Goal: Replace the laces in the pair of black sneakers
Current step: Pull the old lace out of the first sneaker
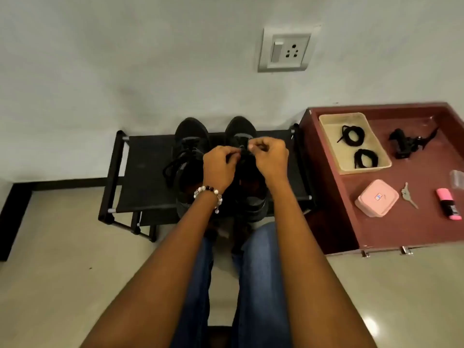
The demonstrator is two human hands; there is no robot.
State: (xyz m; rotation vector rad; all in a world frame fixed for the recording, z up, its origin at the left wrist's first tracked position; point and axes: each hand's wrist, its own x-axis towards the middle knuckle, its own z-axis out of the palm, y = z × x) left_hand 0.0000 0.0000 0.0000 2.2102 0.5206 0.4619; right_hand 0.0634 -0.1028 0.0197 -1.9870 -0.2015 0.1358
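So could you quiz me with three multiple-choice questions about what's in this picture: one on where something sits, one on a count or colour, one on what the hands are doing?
1. Where do the coiled spare laces lie?
A. In the beige tray
B. On the floor
C. On the shoe rack

2. How many lace coils are in the tray?
A. One
B. Two
C. Four

3. What are the hands doing?
A. Resting flat
B. Both pinching at the right-hand sneaker
C. Holding keys

Answers: 1 A, coils inside the tray. 2 B, a second coil. 3 B, left hand and right hand curl over its lace area.
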